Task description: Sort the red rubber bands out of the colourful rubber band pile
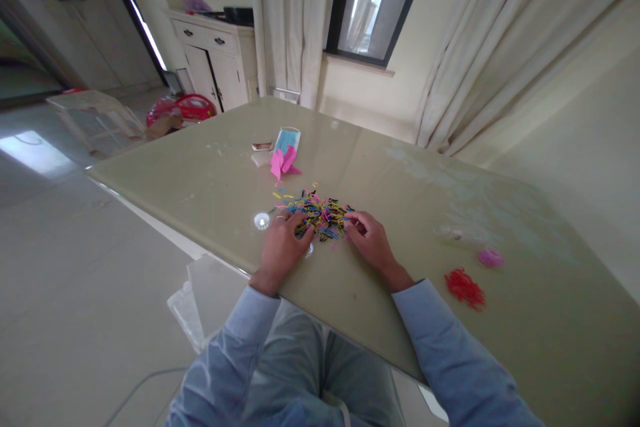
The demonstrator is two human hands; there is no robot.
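Note:
A loose pile of small multicoloured rubber bands (325,212) lies on the glossy table (400,207), in yellow, blue, black and pink. At its left edge rests my left hand (284,241), a ring on one finger, thumb and fingers apart and touching the bands. My right hand (371,240) is at the right edge of the pile; its thumb and forefinger are pinched together, and what lies between the tips is too small to make out. A small round clear-and-white object (261,221) sits left of my left hand, and a similar one (309,250) is partly hidden beside that hand.
Beyond the pile lie a blue face mask (287,140), pink paper (284,162) and a small brown-and-white packet (262,146). On the right are a heap of red bands (465,289) and a pink-purple bundle (491,257). The table edge runs close to my lap.

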